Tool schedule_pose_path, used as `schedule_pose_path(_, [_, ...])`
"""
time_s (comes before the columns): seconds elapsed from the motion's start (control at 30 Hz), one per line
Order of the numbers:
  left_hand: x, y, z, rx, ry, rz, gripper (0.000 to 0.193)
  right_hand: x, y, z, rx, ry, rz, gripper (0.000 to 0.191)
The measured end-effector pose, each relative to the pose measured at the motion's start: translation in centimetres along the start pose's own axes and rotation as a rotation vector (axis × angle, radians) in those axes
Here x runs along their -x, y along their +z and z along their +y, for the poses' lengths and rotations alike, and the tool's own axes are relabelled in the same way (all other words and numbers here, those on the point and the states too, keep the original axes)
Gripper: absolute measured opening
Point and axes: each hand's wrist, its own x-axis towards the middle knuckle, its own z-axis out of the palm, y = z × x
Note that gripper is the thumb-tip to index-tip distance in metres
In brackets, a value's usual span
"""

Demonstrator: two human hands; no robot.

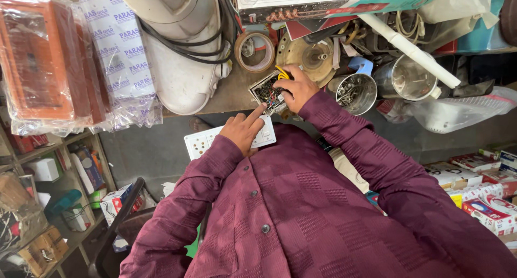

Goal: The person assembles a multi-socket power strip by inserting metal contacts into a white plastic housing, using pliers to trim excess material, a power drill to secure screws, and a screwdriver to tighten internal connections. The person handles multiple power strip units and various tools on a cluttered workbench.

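The right hand (295, 88) has its fingers curled down over the far edge of a small open switch box (267, 92) — a closed grip on it, thumb side toward the wiring, prob so the box doesn't slide on the bench edge while the insides get poked at. Yellow wires (282, 73) loop out just past the knuckles. The box sits tilted, open face up, so the coloured wiring inside is visible from above.

The left hand (242, 131) isn't gripping anything as far as I can tell — index finger stretched out, tip at the near corner of the box, other fingers folded in. The palm rests on a white switch plate (200, 143) that lies flat, near side of the box and just touching it, w/ its socket holes showing at the left end.

Pose-wise: both forearms in maroon sleeves (344, 138) come in from the near side and meet at the box, right elbow bent out to the right, left arm tucked closer to the body.

Around it — a roll of brown tape (254, 51) just far-left of the box, a round brass-coloured motor part (307, 60) behind the right hand, a steel cup of screws (356, 92) to the right, and a big white cylinder (180, 51) w/ black cable further left. All within reach on the workbench (231, 92).
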Motion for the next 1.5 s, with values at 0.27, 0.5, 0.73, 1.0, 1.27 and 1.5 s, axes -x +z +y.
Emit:
schedule_pose_path(0.27, [0.5, 0.2, -0.1, -0.018, -0.003, 0.005, 0.072, -0.5, 0.9, -1.5, 0.228, -0.055, 0.015, 0.022])
schedule_pose_path(0.5, [0.9, 0.6, -0.2, -0.072, -0.001, 0.011, 0.07, -0.5, 2.3, -0.3, 0.015, 0.097, 0.071, 0.023])
schedule_pose_path(0.73, [0.8, 0.8, -0.2, -0.08, 0.016, 0.04, 0.07, -1.3, 0.1, -2.5, 0.342, -0.33, -0.057, 0.021])
schedule_pose_path(1.0, [1.0, 1.2, 0.0, -0.115, 0.0, 0.06, 0.066, -1.5, 1.5, -0.2, 0.166, -0.15, -0.015, 0.016])
schedule_pose_path(1.27, [0.8, 1.6, 0.1, -0.151, -0.027, 0.038, 0.065, -1.6, 2.0, -0.1, 0.137, -0.175, -0.076, 0.03])
schedule_pose_path(1.5, [0.8, 1.7, 0.4, -0.161, -0.031, 0.035, 0.064, -2.6, 1.2, -3.4, 0.348, -0.086, -0.217, 0.03])
